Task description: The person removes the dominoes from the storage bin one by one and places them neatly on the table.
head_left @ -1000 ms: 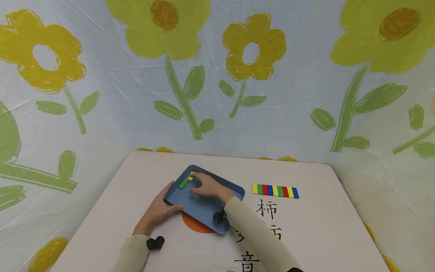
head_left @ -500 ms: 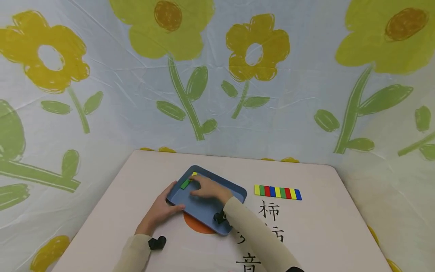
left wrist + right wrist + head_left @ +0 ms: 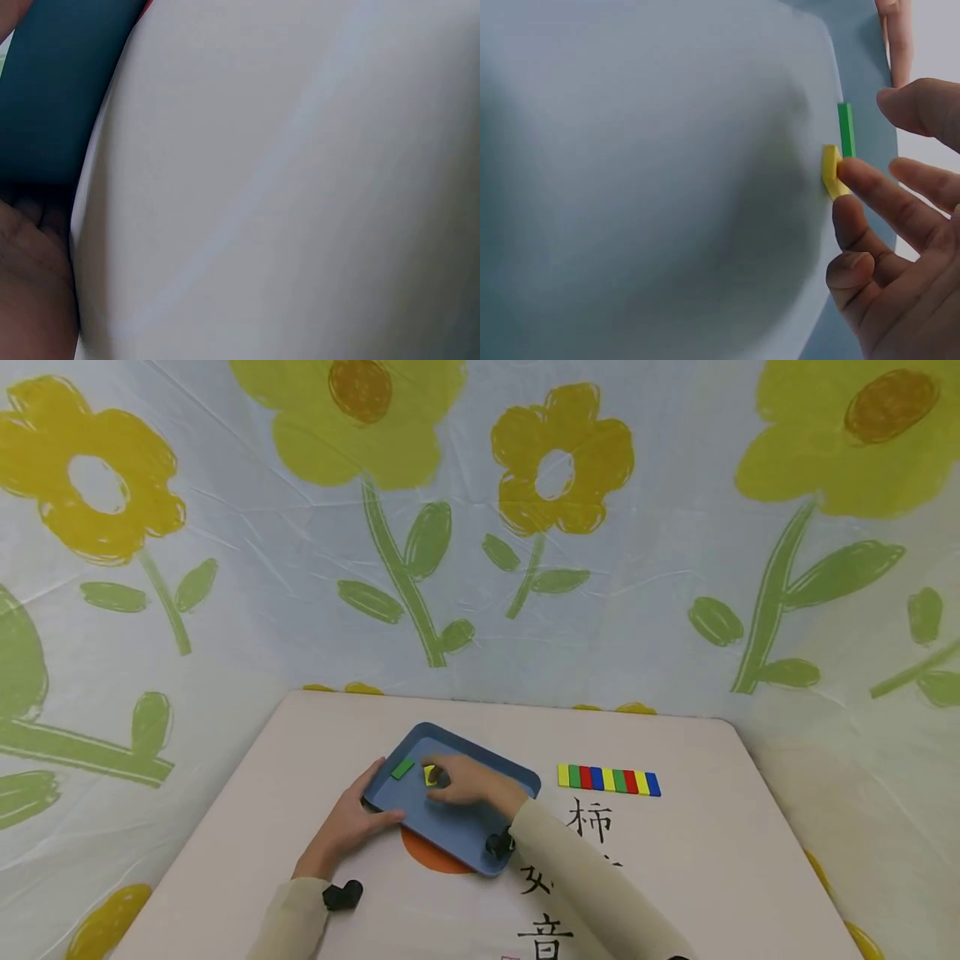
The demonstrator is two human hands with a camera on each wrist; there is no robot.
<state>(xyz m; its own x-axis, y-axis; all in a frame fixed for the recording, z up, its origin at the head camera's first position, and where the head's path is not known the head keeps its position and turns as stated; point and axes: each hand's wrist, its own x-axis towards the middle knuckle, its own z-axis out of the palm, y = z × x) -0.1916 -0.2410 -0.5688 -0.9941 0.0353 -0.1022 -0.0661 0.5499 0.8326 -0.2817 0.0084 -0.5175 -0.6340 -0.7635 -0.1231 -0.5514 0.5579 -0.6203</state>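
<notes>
A blue tray (image 3: 450,818) lies at an angle on the table. My left hand (image 3: 348,822) holds its near-left corner, thumb at the front rim and fingers along the left side. In the left wrist view, part of the palm (image 3: 34,277) shows below the tray's dark wall (image 3: 60,90). My right hand (image 3: 468,781) is over the tray, its fingertips touching a yellow block (image 3: 830,169). The right thumb (image 3: 919,109) stands apart from that block in the right wrist view. A green block (image 3: 402,769) lies by the tray's left end.
Right of the tray, a row of yellow, green, red and blue blocks (image 3: 608,780) lies side by side. Black written characters (image 3: 590,821) and an orange round patch (image 3: 431,853) mark the pale table (image 3: 720,843). A flower-printed cloth (image 3: 637,610) rises behind it.
My right hand has drawn back from the tray's far-left end toward its middle, and the yellow block has moved with it, away from the green one. The left hand has stayed at the tray.
</notes>
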